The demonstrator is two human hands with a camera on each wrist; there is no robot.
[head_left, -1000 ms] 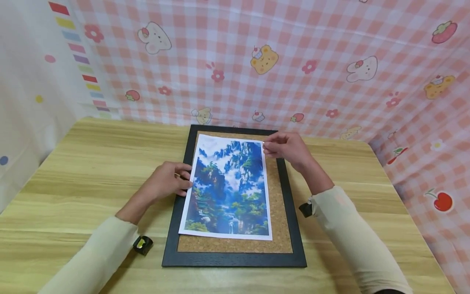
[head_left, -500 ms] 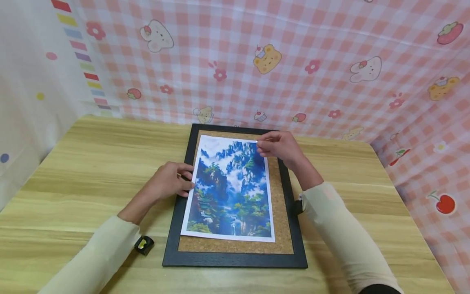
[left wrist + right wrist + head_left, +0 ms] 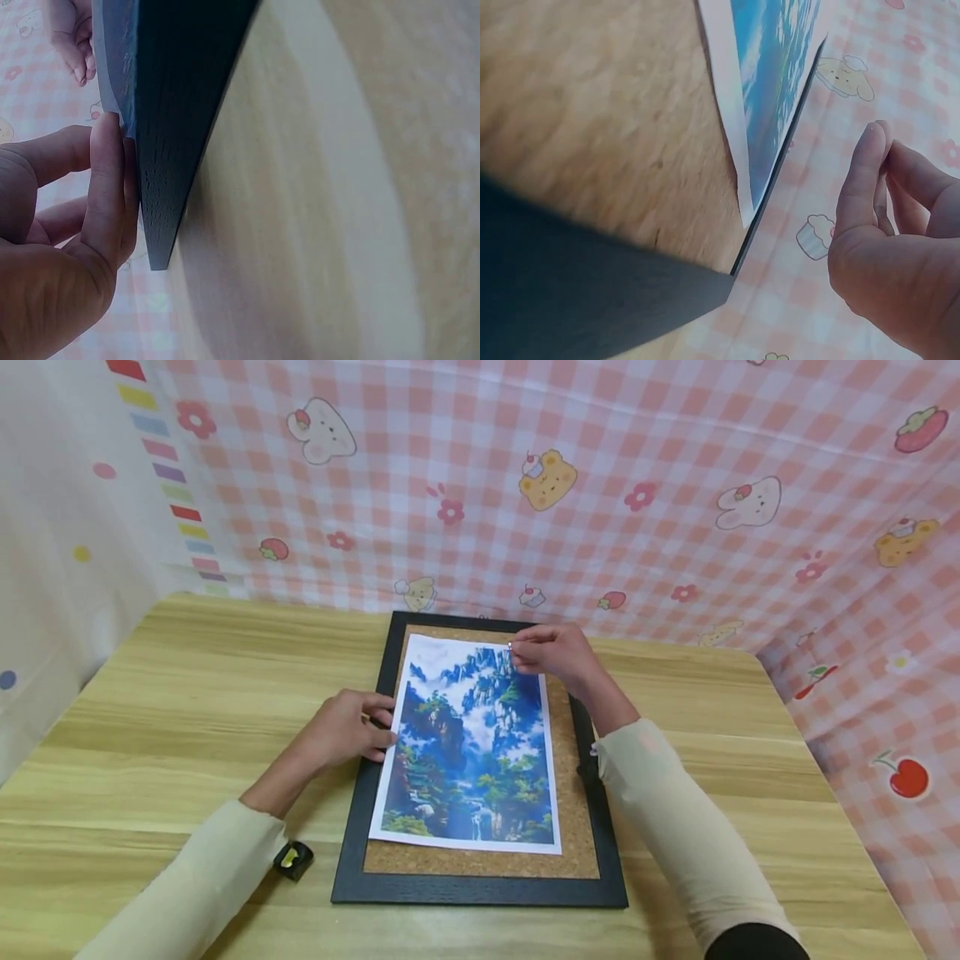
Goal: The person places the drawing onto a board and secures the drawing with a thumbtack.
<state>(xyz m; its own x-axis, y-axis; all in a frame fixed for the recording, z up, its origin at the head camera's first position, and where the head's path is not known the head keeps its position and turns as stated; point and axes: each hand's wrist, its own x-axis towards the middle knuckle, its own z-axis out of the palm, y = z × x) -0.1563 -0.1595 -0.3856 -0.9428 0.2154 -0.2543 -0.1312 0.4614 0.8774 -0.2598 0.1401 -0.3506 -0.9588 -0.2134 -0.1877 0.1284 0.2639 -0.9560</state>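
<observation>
A printed mountain landscape picture [image 3: 472,752] with a white border lies on a cork board [image 3: 480,862] in a black frame [image 3: 480,891]. My left hand [image 3: 345,727] rests at its left side, thumb on the paper's edge and fingers over the frame. In the left wrist view, the left fingertips [image 3: 109,150] touch the frame's side. Above the picture's upper right part, my right hand [image 3: 558,653] pinches a small pale shiny thing [image 3: 511,646] between thumb and fingertips. It is too small to identify. The right wrist view shows the right hand [image 3: 900,232] apart from the paper.
The board lies on a wood-grain table [image 3: 187,710]. A pink checked curtain [image 3: 480,468] hangs close behind its far edge and along the right side. Small black wrist devices sit under both sleeves, the left one [image 3: 294,860] close to the tabletop.
My right hand has moved left along the picture's top edge with the small shiny thing in its pinch. The picture shifted slightly right at first. The left hand has stayed at its edge.
</observation>
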